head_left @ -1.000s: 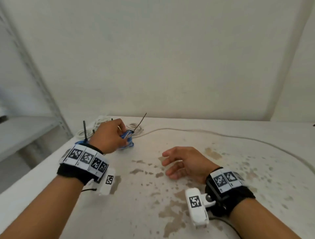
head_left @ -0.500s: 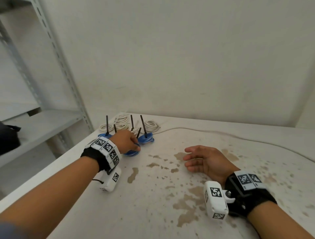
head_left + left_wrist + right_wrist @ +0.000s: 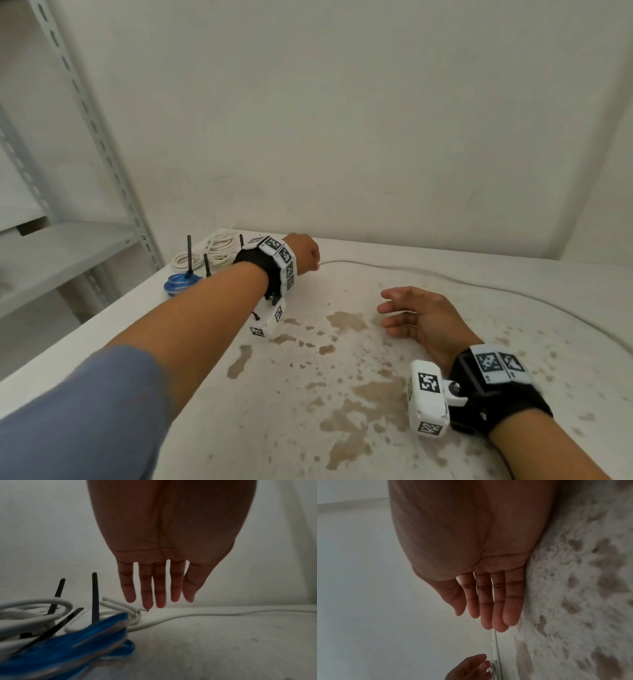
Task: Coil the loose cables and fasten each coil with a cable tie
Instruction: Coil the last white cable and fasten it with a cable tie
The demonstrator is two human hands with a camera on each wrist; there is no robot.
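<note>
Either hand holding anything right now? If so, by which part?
Nothing held. Left hand reaches with straight fingers toward the loose white cable end; right hand rests open on the table.

Plain off-white wall (image 3: 342, 120) fills the far side, with faint scuffs. A second wall (image 3: 609, 192) meets it at a corner far right. White table (image 3: 342, 394) runs up to the far wall, its top blotched with brown stains, densest near centre and right. Grey metal shelving (image 3: 78, 102) stands left, a perforated upright slanting down to the table's far left corner, with one bare shelf (image 3: 61, 250) beside it. Light is soft and even.
</note>
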